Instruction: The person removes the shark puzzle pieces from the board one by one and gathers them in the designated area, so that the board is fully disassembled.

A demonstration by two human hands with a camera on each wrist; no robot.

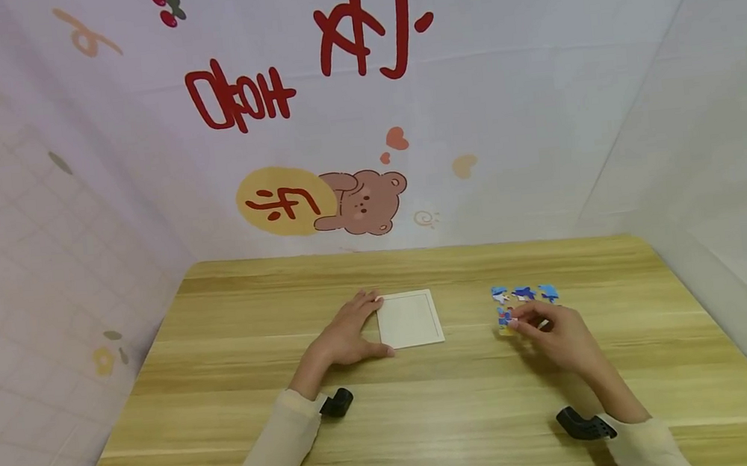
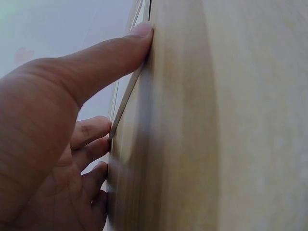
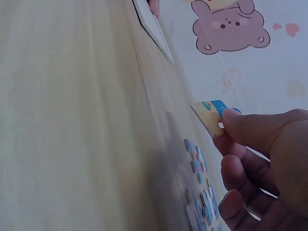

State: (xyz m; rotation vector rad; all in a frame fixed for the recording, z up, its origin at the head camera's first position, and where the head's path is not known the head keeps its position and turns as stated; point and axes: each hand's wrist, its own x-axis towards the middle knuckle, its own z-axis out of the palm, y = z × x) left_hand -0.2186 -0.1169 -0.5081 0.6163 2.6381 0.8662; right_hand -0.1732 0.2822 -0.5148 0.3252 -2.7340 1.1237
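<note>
A flat, square white puzzle tray (image 1: 409,319) with a thin line near its edge lies on the table. The left hand (image 1: 351,334) spans the tray's left side, thumb at the near corner and fingers at the far corner, holding it between them. To the right, the right hand (image 1: 555,332) pinches a flat jigsaw piece (image 3: 208,118), yellow with some blue, between thumb and index finger. In the right wrist view this piece is held up off the table, its other fingers loosely bent. Below it lie more jigsaw pieces (image 3: 196,161).
Several blue jigsaw pieces (image 1: 523,293) lie in rows beyond the right hand, some hidden behind it. The wood-grain table (image 1: 445,414) reaches back to a white wall cloth (image 1: 502,100) printed with a bear and red characters. Black wrist mounts (image 1: 584,424) sit on both cuffs.
</note>
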